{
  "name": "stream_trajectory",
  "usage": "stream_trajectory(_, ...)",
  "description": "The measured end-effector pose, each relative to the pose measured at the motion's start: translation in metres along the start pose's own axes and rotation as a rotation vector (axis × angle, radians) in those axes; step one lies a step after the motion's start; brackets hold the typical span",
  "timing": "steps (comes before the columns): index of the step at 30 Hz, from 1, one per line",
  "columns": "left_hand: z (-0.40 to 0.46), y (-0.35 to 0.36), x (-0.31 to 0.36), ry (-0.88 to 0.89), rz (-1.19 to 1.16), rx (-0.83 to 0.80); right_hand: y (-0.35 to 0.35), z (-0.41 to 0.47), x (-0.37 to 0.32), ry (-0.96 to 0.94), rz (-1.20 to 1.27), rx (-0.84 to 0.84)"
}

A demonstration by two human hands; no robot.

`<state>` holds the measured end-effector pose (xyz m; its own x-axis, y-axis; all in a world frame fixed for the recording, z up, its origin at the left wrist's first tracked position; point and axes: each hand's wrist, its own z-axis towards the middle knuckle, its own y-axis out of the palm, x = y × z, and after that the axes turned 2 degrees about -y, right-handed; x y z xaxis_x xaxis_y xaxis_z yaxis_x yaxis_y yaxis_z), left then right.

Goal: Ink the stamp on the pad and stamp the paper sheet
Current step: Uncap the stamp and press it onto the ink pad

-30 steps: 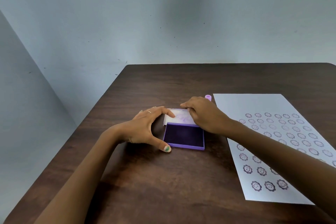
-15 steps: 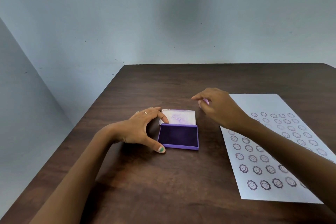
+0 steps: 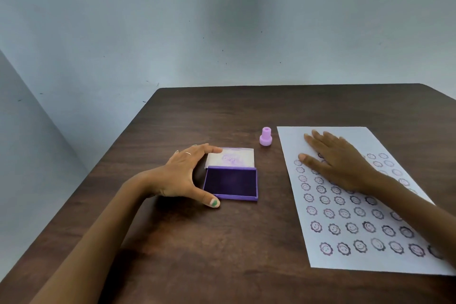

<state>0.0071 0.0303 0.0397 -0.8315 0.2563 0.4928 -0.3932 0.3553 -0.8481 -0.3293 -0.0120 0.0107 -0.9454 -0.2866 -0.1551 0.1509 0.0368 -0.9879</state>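
Note:
A purple ink pad (image 3: 230, 182) lies open on the table, its pale lid (image 3: 233, 158) folded back behind it. My left hand (image 3: 183, 175) spans the pad's left side, forefinger on the lid and thumb at the front left corner. A small lilac stamp (image 3: 265, 137) stands upright by itself, between the pad and the paper. The white paper sheet (image 3: 345, 219) at the right carries several rows of purple smiley flower prints. My right hand (image 3: 338, 163) rests flat on the sheet's upper part, fingers spread, holding nothing.
The dark wooden table (image 3: 197, 254) stands in a corner, with pale blue walls behind and to the left. The table's left edge runs diagonally close to my left forearm.
My right hand left the pad's lid, passed by the stamp, and moved right to lie flat on the paper. The stamp now stands uncovered. My left hand stayed on the pad.

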Motion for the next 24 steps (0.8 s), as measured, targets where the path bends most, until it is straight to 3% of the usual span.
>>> stream_trajectory(21,0.004,0.002,-0.002,-0.038,0.018,-0.011,0.007,-0.037,-0.028,0.026,0.031,-0.003)
stream_trajectory(24,0.005,0.001,-0.001,-0.042,-0.019,-0.003,-0.01,-0.022,-0.035,0.043,0.15,0.115)
